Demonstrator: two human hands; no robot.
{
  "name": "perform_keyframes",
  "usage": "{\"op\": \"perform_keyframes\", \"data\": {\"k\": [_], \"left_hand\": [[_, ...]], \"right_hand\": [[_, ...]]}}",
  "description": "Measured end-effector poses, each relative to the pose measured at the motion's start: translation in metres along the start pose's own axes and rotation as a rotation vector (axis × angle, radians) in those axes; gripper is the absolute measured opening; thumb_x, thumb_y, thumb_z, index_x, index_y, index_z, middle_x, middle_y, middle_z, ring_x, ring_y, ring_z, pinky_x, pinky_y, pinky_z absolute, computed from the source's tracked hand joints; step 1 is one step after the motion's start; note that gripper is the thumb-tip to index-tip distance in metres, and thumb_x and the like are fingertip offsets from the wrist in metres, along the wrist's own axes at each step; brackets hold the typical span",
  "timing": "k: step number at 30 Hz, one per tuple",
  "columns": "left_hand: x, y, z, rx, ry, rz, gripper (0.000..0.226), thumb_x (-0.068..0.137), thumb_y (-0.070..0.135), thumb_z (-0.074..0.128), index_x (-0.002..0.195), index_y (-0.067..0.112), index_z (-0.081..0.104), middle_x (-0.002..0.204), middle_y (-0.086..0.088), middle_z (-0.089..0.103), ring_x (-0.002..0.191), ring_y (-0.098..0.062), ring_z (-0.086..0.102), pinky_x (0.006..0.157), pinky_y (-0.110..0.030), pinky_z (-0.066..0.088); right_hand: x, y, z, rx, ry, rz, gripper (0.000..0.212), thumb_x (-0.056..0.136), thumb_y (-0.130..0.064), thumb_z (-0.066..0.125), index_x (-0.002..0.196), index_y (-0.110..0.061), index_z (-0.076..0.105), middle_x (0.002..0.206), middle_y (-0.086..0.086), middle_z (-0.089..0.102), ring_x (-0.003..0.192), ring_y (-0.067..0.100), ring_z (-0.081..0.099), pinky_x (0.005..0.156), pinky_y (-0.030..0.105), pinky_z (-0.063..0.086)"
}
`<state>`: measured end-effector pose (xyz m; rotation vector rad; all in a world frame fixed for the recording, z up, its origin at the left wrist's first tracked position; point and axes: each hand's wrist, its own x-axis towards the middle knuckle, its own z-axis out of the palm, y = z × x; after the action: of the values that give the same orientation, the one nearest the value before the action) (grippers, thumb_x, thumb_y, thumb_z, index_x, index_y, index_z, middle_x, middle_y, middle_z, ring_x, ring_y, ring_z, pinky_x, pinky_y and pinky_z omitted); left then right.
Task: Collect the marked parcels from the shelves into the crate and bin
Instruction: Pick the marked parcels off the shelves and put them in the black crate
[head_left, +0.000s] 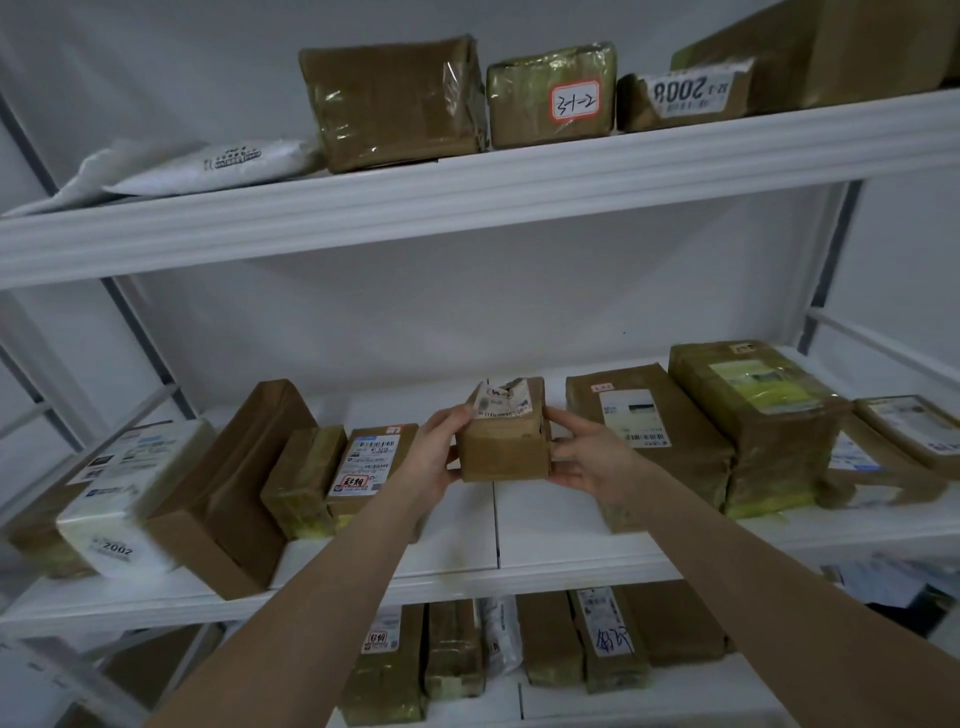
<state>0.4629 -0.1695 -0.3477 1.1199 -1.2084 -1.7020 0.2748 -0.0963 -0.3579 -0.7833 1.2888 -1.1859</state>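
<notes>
A small brown taped parcel with a torn white label on top is held just above the middle shelf. My left hand grips its left side, fingers curled over the top edge. My right hand grips its right side, thumb on the upper corner. On the left of the same shelf lies a parcel with a red-marked label, and a white parcel marked 2002 lies further left. The top shelf carries a parcel with a red-bordered label and one marked 2008. No crate or bin is in view.
More brown parcels are stacked on the right of the middle shelf and in a row on the lower shelf. A white mailer bag lies at the top left. The white shelf beams jut forward.
</notes>
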Motion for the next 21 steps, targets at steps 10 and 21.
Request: {"op": "perform_keyframes", "data": {"k": [10,21], "left_hand": [[0.000,-0.014,0.004,0.078,-0.008,0.066,0.032,0.086,-0.002,0.053,0.111,0.019,0.059,0.109,-0.008,0.068,0.110,-0.026,0.058,0.106,-0.053,0.037],[-0.009,-0.031,0.015,0.064,-0.077,-0.319,0.073,0.079,0.047,0.071,0.136,0.013,0.041,0.134,-0.015,0.050,0.123,-0.037,0.048,0.097,-0.056,0.043]], "right_hand": [[0.002,0.009,0.002,-0.012,0.051,0.037,0.072,0.079,-0.016,0.076,0.138,-0.041,0.044,0.128,0.004,0.059,0.106,0.032,0.059,0.097,0.048,0.048],[0.003,0.030,0.024,0.198,0.054,-0.010,0.054,0.083,-0.018,0.074,0.124,-0.043,0.048,0.127,0.009,0.059,0.113,0.035,0.058,0.094,0.050,0.051]]}}
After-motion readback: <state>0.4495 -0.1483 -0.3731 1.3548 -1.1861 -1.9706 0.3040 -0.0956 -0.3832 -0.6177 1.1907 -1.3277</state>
